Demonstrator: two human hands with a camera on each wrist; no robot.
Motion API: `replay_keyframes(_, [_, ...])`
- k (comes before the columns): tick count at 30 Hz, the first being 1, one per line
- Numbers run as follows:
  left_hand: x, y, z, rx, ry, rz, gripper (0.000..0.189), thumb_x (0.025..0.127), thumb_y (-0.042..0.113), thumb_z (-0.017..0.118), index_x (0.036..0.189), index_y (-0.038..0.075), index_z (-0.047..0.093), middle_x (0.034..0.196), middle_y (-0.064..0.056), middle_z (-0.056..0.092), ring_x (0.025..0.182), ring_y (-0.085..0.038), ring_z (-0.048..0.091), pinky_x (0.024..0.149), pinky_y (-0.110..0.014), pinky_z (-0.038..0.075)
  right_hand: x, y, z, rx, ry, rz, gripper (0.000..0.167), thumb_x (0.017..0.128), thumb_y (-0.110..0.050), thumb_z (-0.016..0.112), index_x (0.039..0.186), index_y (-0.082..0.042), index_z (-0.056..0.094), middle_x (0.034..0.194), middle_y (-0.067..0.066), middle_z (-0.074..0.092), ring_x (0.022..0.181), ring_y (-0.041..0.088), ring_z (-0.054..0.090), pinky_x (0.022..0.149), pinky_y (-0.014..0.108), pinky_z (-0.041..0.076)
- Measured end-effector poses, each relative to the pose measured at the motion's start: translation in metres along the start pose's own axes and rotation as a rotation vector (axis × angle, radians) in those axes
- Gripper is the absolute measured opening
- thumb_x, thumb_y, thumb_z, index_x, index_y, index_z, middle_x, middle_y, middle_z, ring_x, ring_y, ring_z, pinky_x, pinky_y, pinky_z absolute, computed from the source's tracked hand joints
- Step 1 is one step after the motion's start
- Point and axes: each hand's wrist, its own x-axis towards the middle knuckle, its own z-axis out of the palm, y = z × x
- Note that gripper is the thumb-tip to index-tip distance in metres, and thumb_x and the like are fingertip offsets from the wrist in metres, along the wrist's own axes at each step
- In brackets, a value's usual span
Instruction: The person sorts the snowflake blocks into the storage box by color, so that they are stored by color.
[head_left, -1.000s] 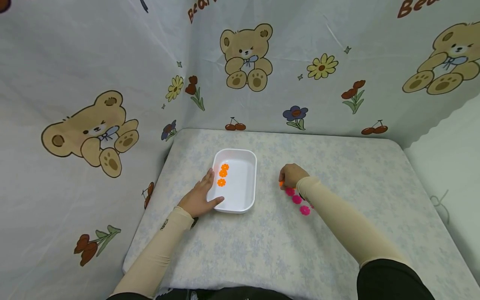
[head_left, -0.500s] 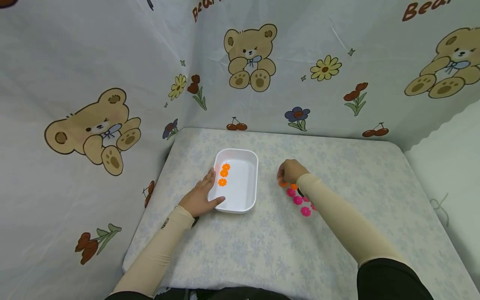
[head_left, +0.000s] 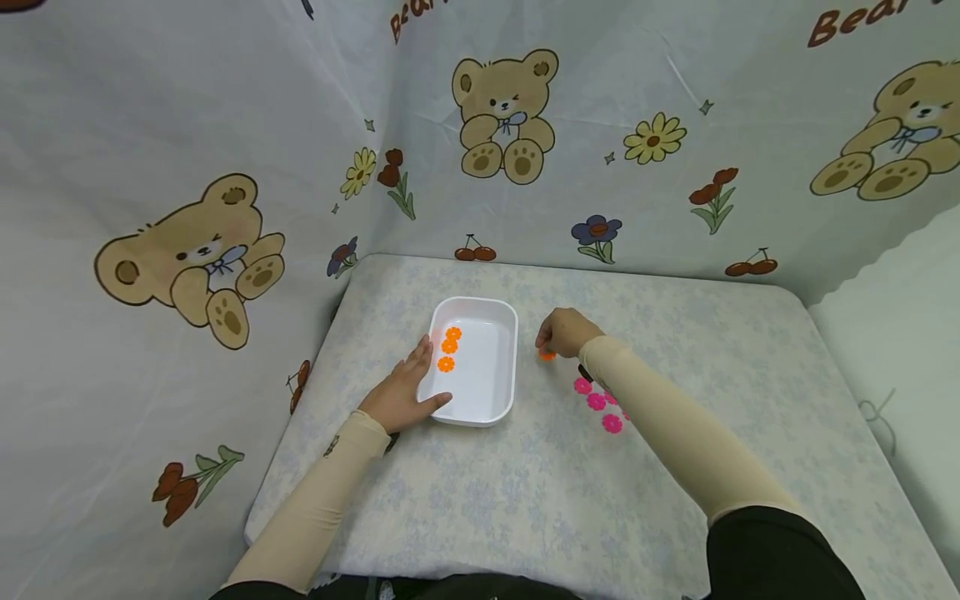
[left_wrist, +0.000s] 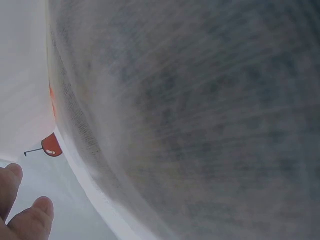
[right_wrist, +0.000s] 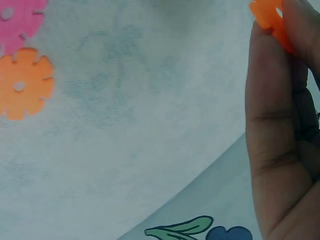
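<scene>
My left hand (head_left: 397,400) rests with straight, spread fingers against the left side of a white rectangular tray (head_left: 486,367), its thumb over the near left rim. Inside, along the left, lie three orange flower-shaped notched discs (head_left: 449,346). To the right of the tray, my right hand (head_left: 567,332) pinches another orange notched disc (right_wrist: 270,17) between thumb and finger. Pink notched discs (head_left: 596,402) lie on the table, partly covered by the right forearm in the head view. In the right wrist view, a loose orange disc (right_wrist: 37,95) lies beside a pink one (right_wrist: 22,22).
A pale patterned cloth covers the table (head_left: 480,492). Behind and to the left hangs a light curtain (head_left: 300,108) printed with bears and flowers. Thin cord (head_left: 879,417) shows beyond the table's right edge.
My right hand has moved left and away from the pink discs, toward the tray, carrying an orange disc. The left hand stays at the tray.
</scene>
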Motion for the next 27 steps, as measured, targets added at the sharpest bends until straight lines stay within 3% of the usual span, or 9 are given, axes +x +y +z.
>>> replay_keyframes(9, [-0.002,0.005,-0.004,0.002,-0.005,-0.004,0.106,0.097,0.073,0.054,0.167,0.014,0.001,0.176,0.004,-0.007,0.163,-0.020,0.011,0.133,-0.048,0.016,-0.001,-0.025,-0.012,-0.029,0.015,-0.050,0.005,0.091,-0.013,0.082,0.094,-0.010,0.081,0.090,0.003,0.079,0.085,0.020,0.067,0.078,0.035,0.059])
replay_keyframes(21, [-0.005,0.005,-0.004,-0.001,0.008,0.013,0.104,0.098,0.071,0.055,0.167,0.013,0.003,0.176,0.003,-0.005,0.163,-0.022,0.013,0.133,-0.048,0.016,0.002,-0.050,-0.014,-0.061,0.017,-0.064,0.004,0.093,-0.015,0.081,0.094,-0.011,0.082,0.091,0.002,0.078,0.086,0.019,0.067,0.078,0.033,0.060])
replay_keyframes(27, [-0.004,0.004,-0.003,0.008,0.019,0.017,0.104,0.097,0.069,0.057,0.167,0.011,0.006,0.176,0.003,-0.003,0.163,-0.023,0.014,0.133,-0.048,0.018,0.004,-0.071,-0.016,-0.097,0.013,-0.117,0.004,0.091,-0.013,0.082,0.093,-0.010,0.081,0.087,0.002,0.078,0.084,0.017,0.066,0.080,0.032,0.059])
